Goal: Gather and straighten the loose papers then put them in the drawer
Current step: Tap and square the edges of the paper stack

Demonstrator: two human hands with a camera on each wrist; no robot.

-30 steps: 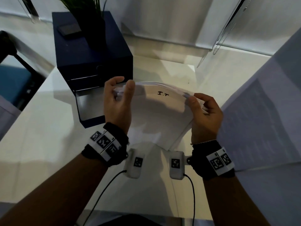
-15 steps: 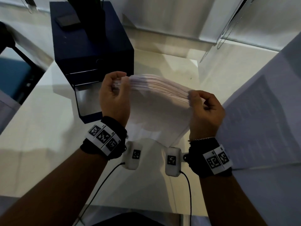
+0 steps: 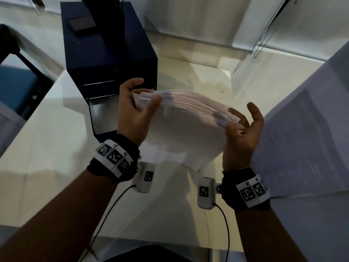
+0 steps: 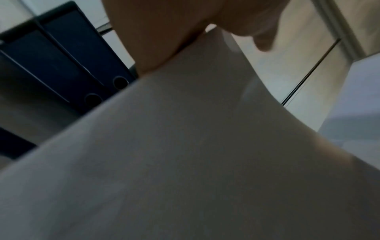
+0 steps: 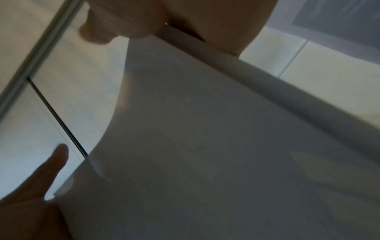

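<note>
White paper: a thick stack of loose sheets (image 3: 181, 129) is held on edge above the glossy counter (image 3: 47, 157), just in front of the dark blue drawer unit (image 3: 105, 59), whose lowest drawer (image 3: 103, 118) stands pulled out.

Left hand (image 3: 135, 112): fingers behind the stack's left end, thumb across the front, gripping it. Right hand (image 3: 243, 133): fingers spread and nearly straight, cupping the right end rather than clamping it.

Findings, by judgement:
- The upper edges fan unevenly, so alignment is incomplete. Insertion now would likely catch protruding sheets on the drawer front.
- With the right hand loose, the stack depends on one grip. Sheets could slide out rightward and scatter onto the counter.
- The stack bows between the hands; too tight a squeeze may crease the outer pages.
- A potted plant (image 3: 113, 21) and a small dark object (image 3: 82, 24) sit on the unit's top; a careless lift near them risks a knock.
- The drawer's depth cannot be judged.
</note>
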